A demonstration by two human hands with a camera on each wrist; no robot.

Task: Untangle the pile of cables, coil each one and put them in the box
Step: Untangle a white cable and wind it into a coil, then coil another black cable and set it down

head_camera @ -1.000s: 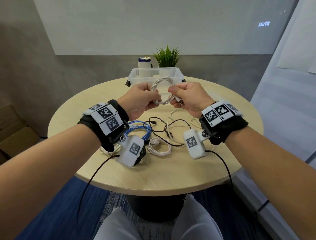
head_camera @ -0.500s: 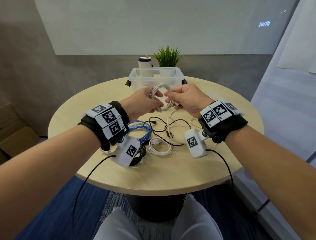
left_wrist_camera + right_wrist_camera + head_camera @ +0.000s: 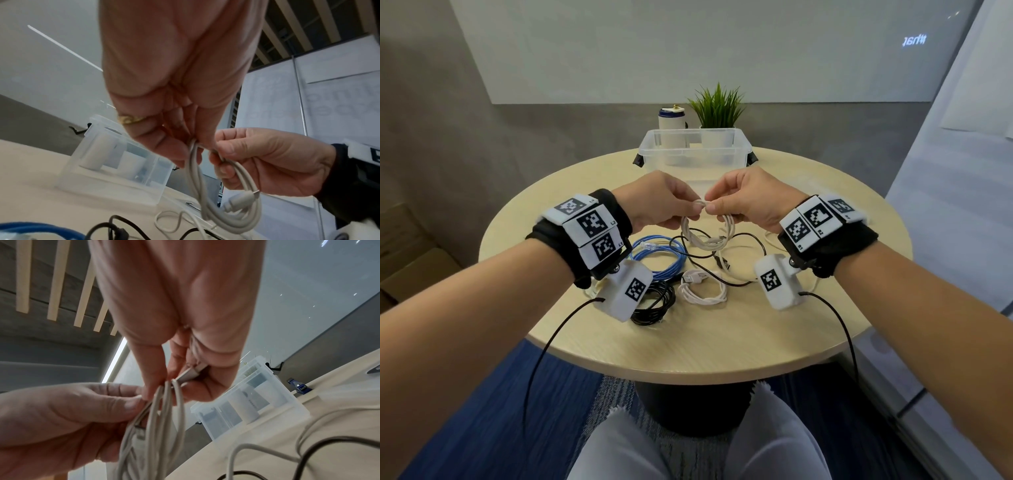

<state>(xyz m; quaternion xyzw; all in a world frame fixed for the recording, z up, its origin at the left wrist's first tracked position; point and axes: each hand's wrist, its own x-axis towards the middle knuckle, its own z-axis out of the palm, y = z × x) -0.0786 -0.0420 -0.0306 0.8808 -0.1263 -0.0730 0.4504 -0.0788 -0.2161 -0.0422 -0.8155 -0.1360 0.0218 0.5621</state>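
Both hands hold a coiled white cable above the table, its loops hanging down. My left hand pinches the top of the coil from the left. My right hand pinches the same spot from the right and keeps a metal plug between thumb and fingers. The clear plastic box stands just beyond the hands. On the table below lie a blue coil, a black coil, a small white coil and a loose black cable.
A white cylinder and a small green plant stand behind the box. The round wooden table ends close to my knees. A loose white cable lies under my right wrist.
The hands have dropped and come together. The coil, held upright between them before, now hangs below their joined fingertips.
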